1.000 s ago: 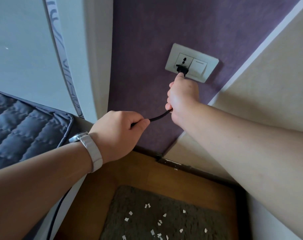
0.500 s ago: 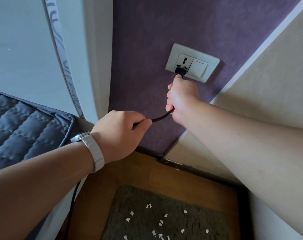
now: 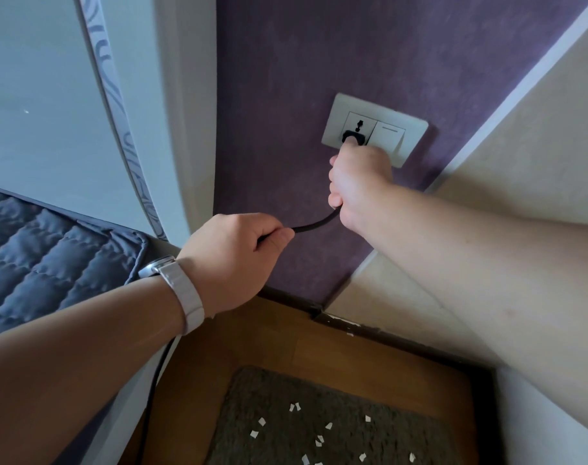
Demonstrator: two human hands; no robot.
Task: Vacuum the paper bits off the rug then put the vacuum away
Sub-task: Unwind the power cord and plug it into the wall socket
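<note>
A black plug sits against the white wall socket on the purple wall. My right hand grips the plug at the socket. A black cord runs from that hand to my left hand, which grips the cord lower and to the left. Below my left arm the cord hangs down along the bed's side. On the wooden floor lies a dark grey rug with several white paper bits scattered on it. The vacuum itself is out of view.
A bed with a dark quilted cover stands at the left, its white headboard against the wall. A cream wall closes the right side. Dark skirting edges the narrow wooden floor.
My right hand has pushed the plug further into the socket. My left hand has stayed on the cord.
</note>
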